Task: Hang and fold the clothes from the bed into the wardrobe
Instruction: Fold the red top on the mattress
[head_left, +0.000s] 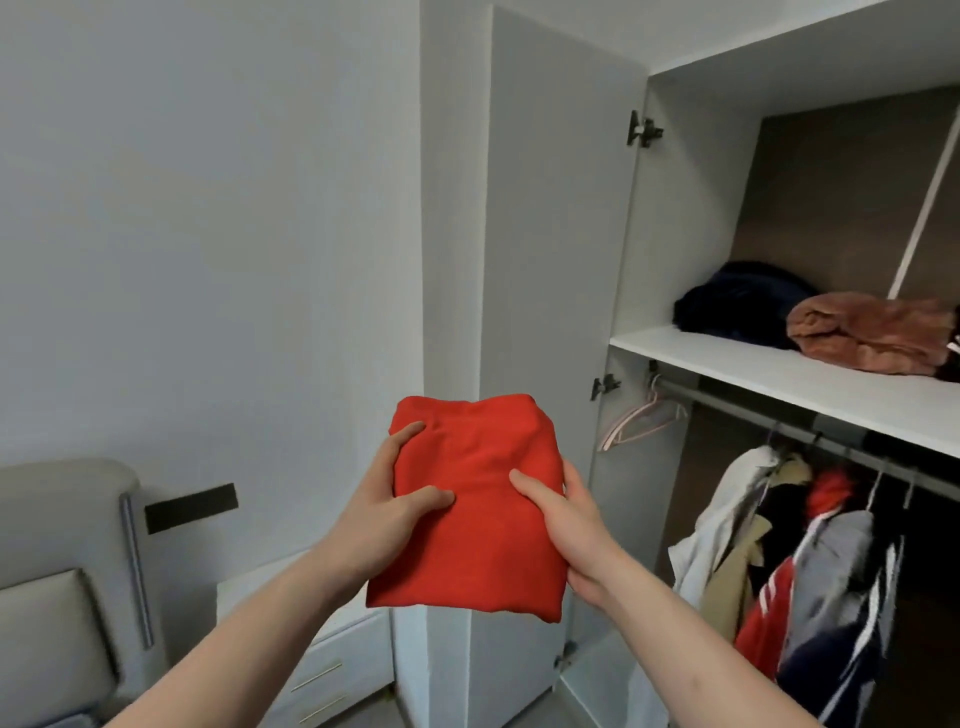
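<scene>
A folded red garment is held up in mid-air in front of the open wardrobe door. My left hand grips its left edge, thumb and a finger lying on top. My right hand grips its right edge, thumb on top and fingers underneath. To the right is the wardrobe's white shelf, carrying a folded dark navy garment and a folded brown garment.
Under the shelf a rail carries several hung clothes and an empty pink hanger. A padded grey headboard and a white bedside drawer unit are at the lower left. A grey wall fills the left.
</scene>
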